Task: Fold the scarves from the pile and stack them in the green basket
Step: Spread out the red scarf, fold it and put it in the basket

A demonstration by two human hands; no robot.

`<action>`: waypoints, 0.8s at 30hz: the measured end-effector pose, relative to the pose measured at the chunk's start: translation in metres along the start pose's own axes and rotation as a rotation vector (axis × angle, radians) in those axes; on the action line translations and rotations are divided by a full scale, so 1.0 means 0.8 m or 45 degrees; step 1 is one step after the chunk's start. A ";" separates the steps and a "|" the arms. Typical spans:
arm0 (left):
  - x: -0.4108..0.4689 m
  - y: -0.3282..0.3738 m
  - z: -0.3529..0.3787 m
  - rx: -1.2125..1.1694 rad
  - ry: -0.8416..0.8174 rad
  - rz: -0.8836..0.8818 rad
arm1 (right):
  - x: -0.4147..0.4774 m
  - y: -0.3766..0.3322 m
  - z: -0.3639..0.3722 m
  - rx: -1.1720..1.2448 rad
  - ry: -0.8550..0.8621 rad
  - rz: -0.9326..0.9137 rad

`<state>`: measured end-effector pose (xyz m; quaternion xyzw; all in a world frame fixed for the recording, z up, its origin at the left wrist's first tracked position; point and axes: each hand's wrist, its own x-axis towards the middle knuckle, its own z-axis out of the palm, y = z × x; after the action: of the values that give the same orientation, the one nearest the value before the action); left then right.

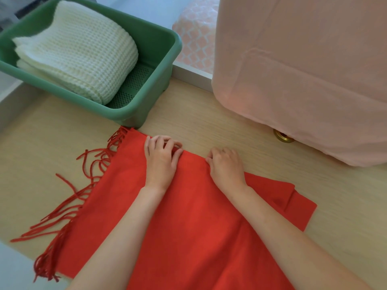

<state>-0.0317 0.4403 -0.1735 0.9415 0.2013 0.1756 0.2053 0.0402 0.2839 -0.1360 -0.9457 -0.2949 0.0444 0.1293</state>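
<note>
Left hand [162, 162] and right hand [226, 167] grip red scarf [188, 216] edge, between green basket [125, 115] holding white scarf [83, 57] and pink drape [303, 70].

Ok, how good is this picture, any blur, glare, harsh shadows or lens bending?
Head view: the light is soft and even, with no glare and only faint shading along the folds of the red scarf. Head view: the stitches of the white knitted scarf read sharp, while the pink cloth, close to the lens, looks soft. Head view: wide-angle bending seems to bow the long rim of the green basket.
</note>
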 end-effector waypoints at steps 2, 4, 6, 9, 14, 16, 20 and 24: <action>-0.011 0.005 -0.005 -0.005 0.103 -0.028 | -0.005 0.000 0.004 0.015 0.077 0.001; -0.025 0.013 -0.014 0.043 0.197 -0.010 | -0.008 0.001 0.008 0.037 0.115 0.014; -0.043 0.016 -0.014 0.093 0.154 0.022 | -0.010 0.003 0.009 0.080 0.110 0.018; -0.065 0.010 -0.003 0.256 -0.134 -0.002 | -0.012 0.002 0.009 0.095 0.170 0.013; -0.066 0.006 0.007 0.408 -0.277 -0.068 | -0.009 0.005 0.020 -0.036 0.263 0.000; -0.066 0.005 0.006 0.397 -0.286 -0.077 | -0.006 0.006 0.023 -0.014 0.275 0.029; -0.064 0.005 0.007 0.391 -0.306 -0.113 | -0.005 0.004 0.022 -0.020 0.242 0.018; -0.067 0.021 0.005 0.352 -0.252 -0.151 | -0.017 0.028 0.009 0.106 0.224 0.013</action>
<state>-0.0708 0.4013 -0.1825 0.9599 0.2575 0.0402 0.1028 0.0404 0.2601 -0.1493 -0.9413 -0.2753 -0.0261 0.1938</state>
